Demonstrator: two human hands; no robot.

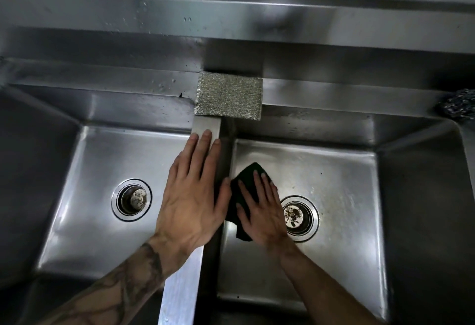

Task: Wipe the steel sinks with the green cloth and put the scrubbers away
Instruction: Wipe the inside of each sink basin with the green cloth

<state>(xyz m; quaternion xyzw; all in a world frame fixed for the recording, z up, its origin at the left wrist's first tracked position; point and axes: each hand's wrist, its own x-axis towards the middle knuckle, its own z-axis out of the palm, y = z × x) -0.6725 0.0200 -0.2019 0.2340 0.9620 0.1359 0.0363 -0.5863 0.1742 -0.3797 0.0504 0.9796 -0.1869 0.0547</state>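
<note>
Steel double sinks (334,170) w/ centre divider (205,129): left hand (192,196) lay flat, fingers open, on divider; silver mesh scrubber pad (228,96) sat at divider's far end; right hand (262,211), open-palmed, pressed dark green cloth (244,188) just right of divider.

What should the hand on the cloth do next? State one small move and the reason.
Probably sweep the green cloth rightward across the right sink's floor toward its drain. The right hand presses the cloth flat by the divider, where the left hand rests, and specks show around that drain. The silver scrubber can wait.
</note>
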